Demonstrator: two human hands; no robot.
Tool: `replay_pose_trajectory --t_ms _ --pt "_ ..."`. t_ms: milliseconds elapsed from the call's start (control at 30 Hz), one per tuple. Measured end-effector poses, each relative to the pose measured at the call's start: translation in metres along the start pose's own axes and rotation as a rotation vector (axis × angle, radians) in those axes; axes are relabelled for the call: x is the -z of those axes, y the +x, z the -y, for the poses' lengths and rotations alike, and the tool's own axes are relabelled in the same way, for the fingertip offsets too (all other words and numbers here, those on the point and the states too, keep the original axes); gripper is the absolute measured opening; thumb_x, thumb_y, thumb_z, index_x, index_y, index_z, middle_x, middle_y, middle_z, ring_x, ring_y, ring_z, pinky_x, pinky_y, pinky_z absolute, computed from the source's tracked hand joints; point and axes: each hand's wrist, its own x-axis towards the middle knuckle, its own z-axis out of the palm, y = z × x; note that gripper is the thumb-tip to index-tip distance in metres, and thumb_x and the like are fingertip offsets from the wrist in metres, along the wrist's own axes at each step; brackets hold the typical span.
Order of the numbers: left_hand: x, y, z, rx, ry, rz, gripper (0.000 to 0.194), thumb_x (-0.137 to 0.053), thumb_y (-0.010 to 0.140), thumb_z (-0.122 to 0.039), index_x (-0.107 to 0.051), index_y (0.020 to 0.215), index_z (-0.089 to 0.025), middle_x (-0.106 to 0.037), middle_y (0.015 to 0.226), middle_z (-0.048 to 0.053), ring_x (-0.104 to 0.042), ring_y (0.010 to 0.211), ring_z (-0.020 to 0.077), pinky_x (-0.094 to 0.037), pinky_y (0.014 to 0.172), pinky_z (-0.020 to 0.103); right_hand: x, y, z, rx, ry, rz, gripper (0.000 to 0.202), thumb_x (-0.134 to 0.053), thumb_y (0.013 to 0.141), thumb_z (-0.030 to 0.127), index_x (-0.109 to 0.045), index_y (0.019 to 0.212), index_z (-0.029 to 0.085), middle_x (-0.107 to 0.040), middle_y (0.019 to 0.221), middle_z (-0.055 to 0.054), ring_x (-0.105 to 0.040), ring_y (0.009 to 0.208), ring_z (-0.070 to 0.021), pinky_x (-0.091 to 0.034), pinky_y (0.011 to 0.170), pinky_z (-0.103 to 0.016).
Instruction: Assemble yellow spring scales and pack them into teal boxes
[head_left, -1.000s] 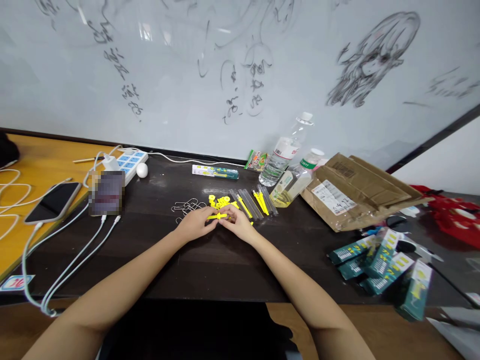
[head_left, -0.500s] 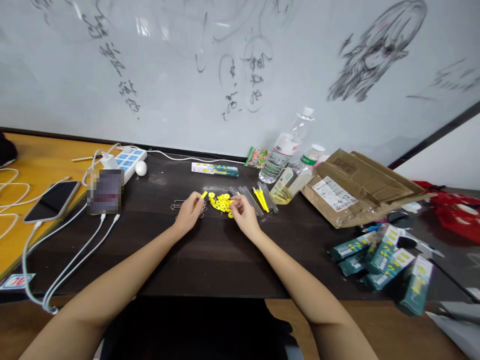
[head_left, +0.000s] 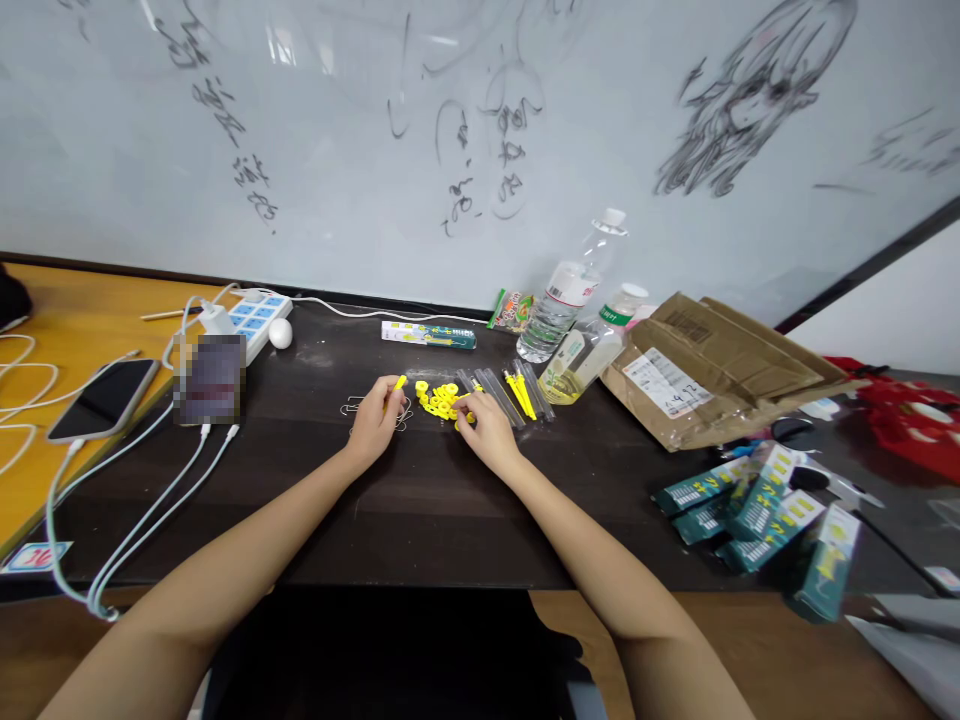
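A small yellow piece point(head_left: 400, 384) sticks up from the closed fingers of my left hand point(head_left: 373, 422), above some metal wire hooks point(head_left: 352, 407) on the dark table. Small yellow parts point(head_left: 437, 399) lie in a pile between my hands. At the pile's right edge my right hand point(head_left: 486, 428) has its fingers bent together at the yellow parts; whether it grips one is too small to tell. Beyond it lie clear tubes point(head_left: 499, 397) and longer yellow pieces point(head_left: 520, 394).
Behind the pile lies a narrow box point(head_left: 428, 335). Two bottles point(head_left: 559, 310) point(head_left: 592, 350), a cardboard parcel point(head_left: 675, 380) and several green boxes point(head_left: 765, 500) stand or lie to the right. Phones point(head_left: 103, 400), cables and a power strip point(head_left: 256, 318) are at left.
My left hand has shifted slightly left, and the yellow piece in it now points more upright. My right hand's fingers have tilted down at the pile's edge. The view has moved slightly.
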Motion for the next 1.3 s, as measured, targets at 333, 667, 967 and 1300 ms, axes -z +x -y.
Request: replay_pose_trajectory --t_ms 333,667,967,1300 --pt "0.001 -0.002 0.0 -0.051 0.133 0.031 0.027 -0.037 0.096 -0.033 -0.055 0.107 -0.017 -0.063 0.09 0.004 -0.06 0.079 0.0143 -0.044 0.074 0.025 -0.001 -0.002 0.006 0.066 -0.178 0.091 0.016 -0.051 0.089 0.025 -0.064 0.097 0.02 -0.059 0.099 -0.009 -0.051 0.096 -0.024 -0.042 0.085 -0.036" --pt "-0.001 0.0 0.005 0.071 -0.111 0.04 0.028 -0.042 0.093 -0.041 -0.055 0.103 -0.019 -0.052 0.066 -0.003 -0.046 0.049 0.0086 -0.038 0.049 0.02 -0.005 -0.005 0.013 0.1 -0.198 0.16 0.017 -0.05 0.091 0.025 -0.065 0.096 0.02 -0.059 0.099 -0.009 -0.049 0.096 -0.0237 -0.04 0.083 -0.036" --pt "-0.001 0.002 0.013 0.124 -0.119 -0.078 0.027 -0.046 0.091 -0.043 -0.058 0.1 -0.02 -0.046 0.06 -0.005 -0.043 0.048 0.0085 -0.036 0.046 0.019 -0.012 -0.007 0.017 0.237 -0.219 0.208 0.018 -0.049 0.092 0.026 -0.064 0.102 0.021 -0.059 0.107 -0.009 -0.048 0.101 -0.0237 -0.038 0.087 -0.037" --pt "0.003 0.001 0.009 0.104 -0.056 -0.123 0.03 -0.043 0.092 -0.043 -0.057 0.104 -0.019 -0.055 0.066 -0.003 -0.049 0.052 0.0086 -0.041 0.052 0.02 -0.031 0.054 0.046 0.444 -0.462 0.418 0.017 -0.048 0.09 0.017 -0.064 0.097 0.016 -0.061 0.1 -0.012 -0.049 0.099 -0.0263 -0.039 0.079 -0.037"
